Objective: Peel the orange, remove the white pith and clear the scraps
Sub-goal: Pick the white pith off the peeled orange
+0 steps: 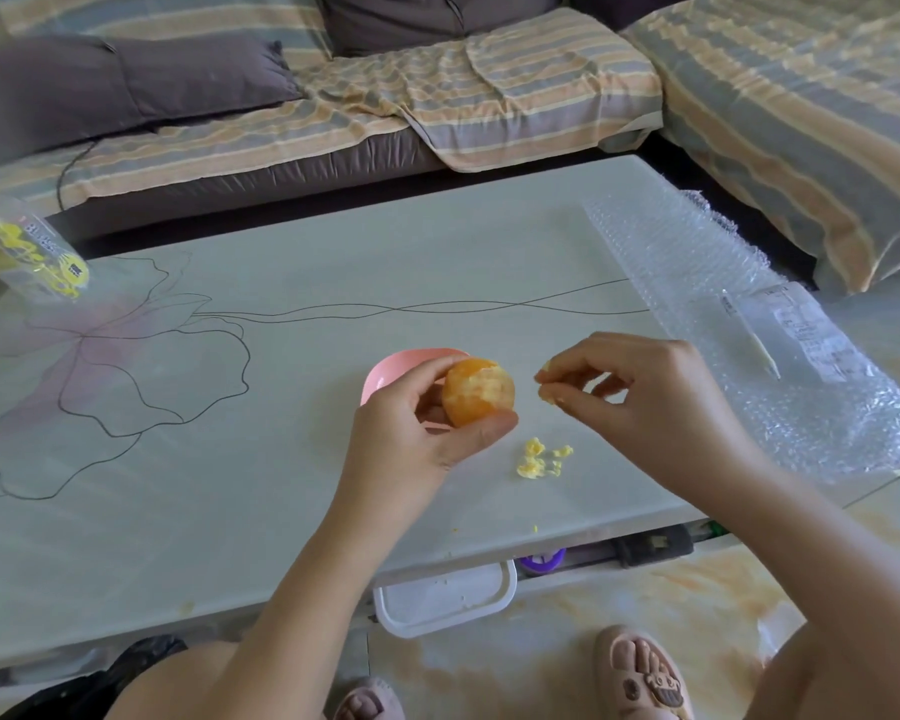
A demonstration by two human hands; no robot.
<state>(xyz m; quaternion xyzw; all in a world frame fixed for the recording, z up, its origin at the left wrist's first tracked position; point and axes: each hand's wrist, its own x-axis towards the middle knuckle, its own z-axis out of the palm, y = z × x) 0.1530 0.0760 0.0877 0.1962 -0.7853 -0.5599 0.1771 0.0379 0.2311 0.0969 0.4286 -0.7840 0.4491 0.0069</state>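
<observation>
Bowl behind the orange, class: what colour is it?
The bowl is pink, shown best in the head view, partly hidden by the left hand.

Orange fruit point(478, 391), pink bowl point(385, 374), pale yellow scraps point(539, 459), peach-and-grey striped sofa cover point(489, 85)

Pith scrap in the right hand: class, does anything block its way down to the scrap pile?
Nothing visible does. The right hand pinches the pith scrap near the scrap pile; the orange, in the left hand, sits aside.
</observation>
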